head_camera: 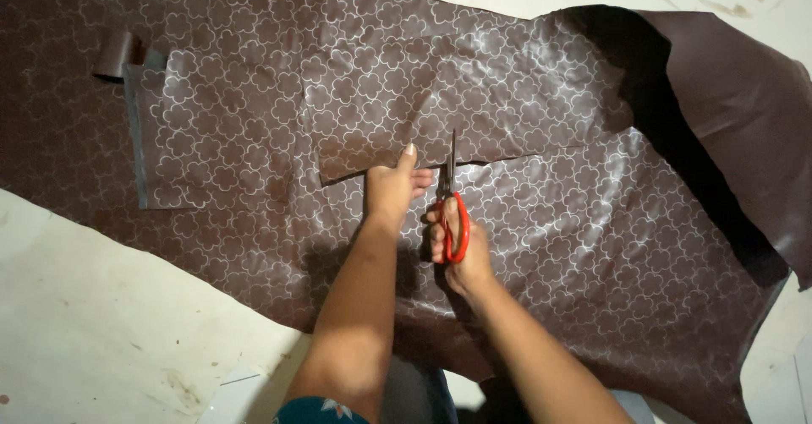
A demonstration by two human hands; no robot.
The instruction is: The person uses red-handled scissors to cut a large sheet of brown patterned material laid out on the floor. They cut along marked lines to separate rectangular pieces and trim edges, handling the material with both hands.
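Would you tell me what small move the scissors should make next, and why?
Probably one short snip straight ahead: the scissors in the right hand point away into the patterned brown sheet, and the left hand holds the cut flap flat beside the blades.

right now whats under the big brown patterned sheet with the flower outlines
The brown patterned sheet lies on a pale floor, which shows around its edges. At the right a corner is folded over, showing its plain dark underside. Whatever sits beneath the middle is covered.
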